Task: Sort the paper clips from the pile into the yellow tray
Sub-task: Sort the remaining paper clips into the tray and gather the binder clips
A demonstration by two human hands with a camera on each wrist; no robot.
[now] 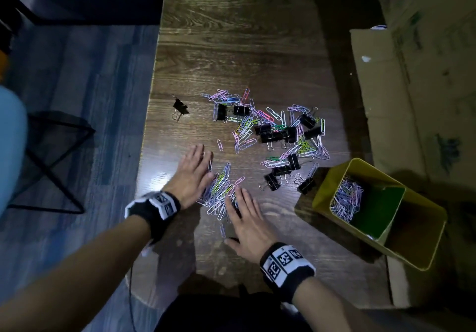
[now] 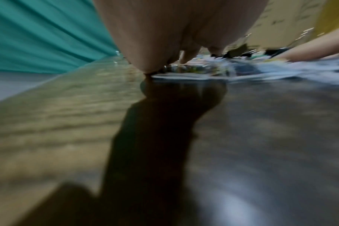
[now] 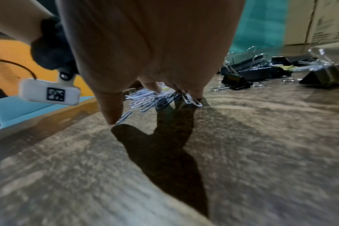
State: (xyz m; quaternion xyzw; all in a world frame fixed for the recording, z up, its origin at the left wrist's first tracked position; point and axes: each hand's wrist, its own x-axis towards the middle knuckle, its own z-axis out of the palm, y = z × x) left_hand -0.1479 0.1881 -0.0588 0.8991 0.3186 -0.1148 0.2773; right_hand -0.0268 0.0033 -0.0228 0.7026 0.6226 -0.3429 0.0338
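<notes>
Partway: some paper clips (image 1: 346, 200) already in yellow tray (image 1: 332, 184), many left among binder clips (image 1: 278, 134); left hand (image 1: 192, 177) and right hand (image 1: 247, 222), fingers flat, apparently corral a loose heap (image 1: 219, 191).

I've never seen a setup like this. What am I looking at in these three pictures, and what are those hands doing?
No machine here: a person wears three cameras. The big picture comes from the head, looking down at a wooden table. The other two come from cameras on the wristbands, looking along each hand, so each shows mostly a palm close up.

On the table lies a mixed pile of coloured paper clips and black binder clips. The left hand and right hand, fingers straight, flank a smaller heap of paper clips and touch it, apparently gathering it; neither grips anything. At the right stands the yellow tray, with clips already in one compartment.
</notes>
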